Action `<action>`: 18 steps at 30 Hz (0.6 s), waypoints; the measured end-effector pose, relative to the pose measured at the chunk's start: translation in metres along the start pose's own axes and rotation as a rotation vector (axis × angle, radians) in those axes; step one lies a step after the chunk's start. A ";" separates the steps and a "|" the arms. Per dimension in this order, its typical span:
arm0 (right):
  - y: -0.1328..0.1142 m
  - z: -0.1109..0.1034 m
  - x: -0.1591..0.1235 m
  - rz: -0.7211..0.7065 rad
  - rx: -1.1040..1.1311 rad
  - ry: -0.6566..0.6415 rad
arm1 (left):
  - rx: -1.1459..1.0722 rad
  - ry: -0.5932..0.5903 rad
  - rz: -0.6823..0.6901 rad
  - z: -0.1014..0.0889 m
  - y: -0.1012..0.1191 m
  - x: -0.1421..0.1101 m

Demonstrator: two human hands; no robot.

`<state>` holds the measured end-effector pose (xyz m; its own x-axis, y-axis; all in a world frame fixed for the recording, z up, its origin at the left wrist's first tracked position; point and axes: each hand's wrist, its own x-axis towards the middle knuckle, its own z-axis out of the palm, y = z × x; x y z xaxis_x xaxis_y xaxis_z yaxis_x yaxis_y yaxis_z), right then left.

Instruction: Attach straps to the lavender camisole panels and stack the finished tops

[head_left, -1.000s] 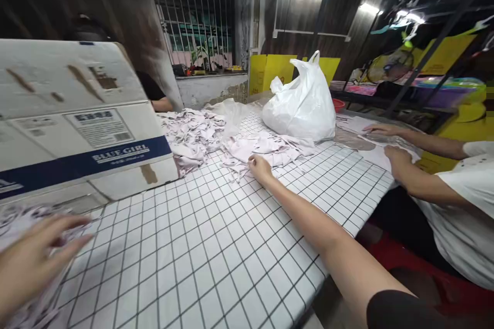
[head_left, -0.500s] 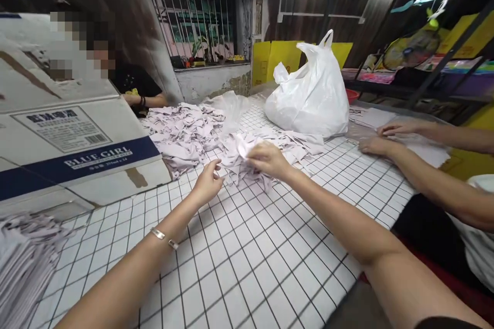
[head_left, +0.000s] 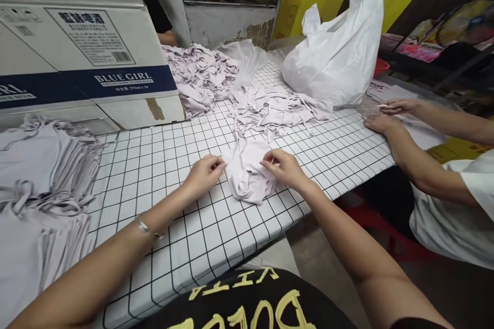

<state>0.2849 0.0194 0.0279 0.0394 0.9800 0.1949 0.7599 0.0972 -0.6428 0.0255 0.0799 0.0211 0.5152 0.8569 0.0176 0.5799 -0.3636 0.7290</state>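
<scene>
A crumpled pale lilac cloth piece (head_left: pixel 245 175) lies on the checked tablecloth (head_left: pixel 173 164) close to the near table edge. My left hand (head_left: pixel 204 174) pinches its left edge with the fingers closed. My right hand (head_left: pixel 283 167) grips its right side, fingers curled into the fabric. Behind it spreads a loose heap of the same lilac pieces (head_left: pixel 266 108), and a larger heap (head_left: pixel 200 74) lies further back. A neat stack of flattened lilac pieces (head_left: pixel 42 185) sits at the left.
A white "BLUE GIRL" cardboard box (head_left: pixel 88 46) stands at the back left. A full white plastic bag (head_left: pixel 343 51) sits at the back right. Another person's two hands (head_left: pixel 386 115) rest on flat sheets at the right table edge.
Both my hands have pulled one cloth piece out of the heap toward the near table edge. My view has tilted downward and closer to the table.
</scene>
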 end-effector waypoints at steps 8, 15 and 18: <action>0.029 0.007 0.018 0.227 -0.007 -0.087 | -0.200 -0.254 -0.063 0.020 0.018 -0.023; 0.014 0.028 0.059 0.077 -0.115 0.006 | -0.027 -0.253 -0.007 0.005 0.020 -0.050; 0.017 0.032 0.088 0.079 -0.204 -0.135 | -0.064 -0.175 -0.187 -0.009 0.002 -0.051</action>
<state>0.2804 0.1132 0.0109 0.0278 0.9988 0.0405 0.8734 -0.0045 -0.4869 -0.0050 0.0385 0.0277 0.5075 0.8287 -0.2359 0.6369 -0.1764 0.7505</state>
